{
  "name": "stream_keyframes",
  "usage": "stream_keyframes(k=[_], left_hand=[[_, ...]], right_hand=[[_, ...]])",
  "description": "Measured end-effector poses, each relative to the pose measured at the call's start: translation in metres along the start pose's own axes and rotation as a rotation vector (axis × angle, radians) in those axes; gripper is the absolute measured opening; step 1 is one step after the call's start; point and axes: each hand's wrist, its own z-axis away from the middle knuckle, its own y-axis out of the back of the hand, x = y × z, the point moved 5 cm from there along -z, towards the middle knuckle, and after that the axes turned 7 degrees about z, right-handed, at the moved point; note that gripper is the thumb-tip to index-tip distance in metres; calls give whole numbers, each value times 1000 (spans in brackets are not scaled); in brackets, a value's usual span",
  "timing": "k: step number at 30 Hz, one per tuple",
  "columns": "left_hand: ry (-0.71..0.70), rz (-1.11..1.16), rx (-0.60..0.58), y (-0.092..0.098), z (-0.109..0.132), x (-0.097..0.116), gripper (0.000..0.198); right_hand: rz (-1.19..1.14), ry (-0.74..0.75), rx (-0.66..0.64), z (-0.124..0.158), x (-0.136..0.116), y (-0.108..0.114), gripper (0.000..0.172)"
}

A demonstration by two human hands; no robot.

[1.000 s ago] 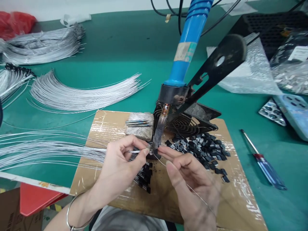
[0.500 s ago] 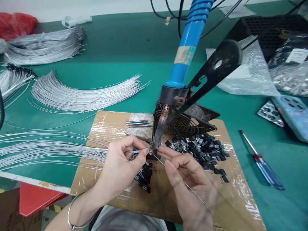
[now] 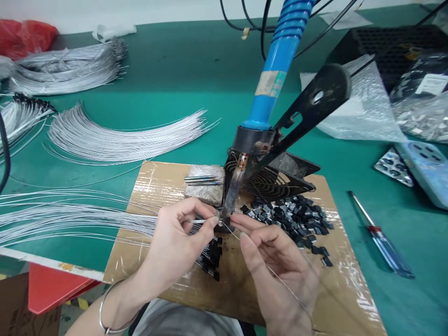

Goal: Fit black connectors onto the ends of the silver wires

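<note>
My left hand (image 3: 184,235) is pinched on a thin white wire (image 3: 196,221), its end close under the tip of a blue-handled soldering iron (image 3: 268,93). The iron is held tip-down by a black metal stand arm (image 3: 315,105). In my right hand (image 3: 280,263) is a fine strand of solder wire (image 3: 287,288), which runs between thumb and fingers up toward the tip. What exactly meets at the tip is hidden by my left fingertips. Below my left hand lie wires with black connectors (image 3: 212,261) on their ends.
Small black connector pieces (image 3: 290,217) are heaped on the cardboard (image 3: 336,298). A round-grilled fan (image 3: 280,184) stands behind the iron. Bundles of white wires (image 3: 129,142) lie at left. A screwdriver (image 3: 388,247), a phone (image 3: 425,168) and plastic bags (image 3: 364,107) are at right.
</note>
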Motion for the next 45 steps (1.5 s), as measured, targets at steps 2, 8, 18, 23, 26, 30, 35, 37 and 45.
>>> stream_keyframes(k=[2, 8, 18, 23, 26, 30, 35, 37, 45], left_hand=[[-6, -1, 0, 0, 0, -1, 10], [-7, -38, 6, 0, -2, -2, 11], [2, -42, 5, 0, 0, -1, 12], [-25, -49, 0, 0, 1, -1, 12], [-32, -47, -4, 1, 1, -1, 12], [-29, -39, -2, 1, -1, -3, 11], [-33, -72, 11, 1, -2, -3, 10], [-27, -77, 8, 1, -2, -3, 10], [-17, -58, -4, 1, 0, -4, 11]], right_hand=[[3, -3, 3, 0, 0, -1, 19], [5, 14, 0, 0, -4, -3, 19], [12, 52, 14, 0, -3, -2, 19], [14, 62, 18, 0, -3, -2, 17], [7, 69, 9, 0, -3, -2, 17], [21, 84, 1, 0, -3, -3, 18], [20, 55, -5, 0, -3, -3, 18], [20, 51, -7, -1, -2, -4, 18], [33, 55, 2, -1, -1, -3, 18]])
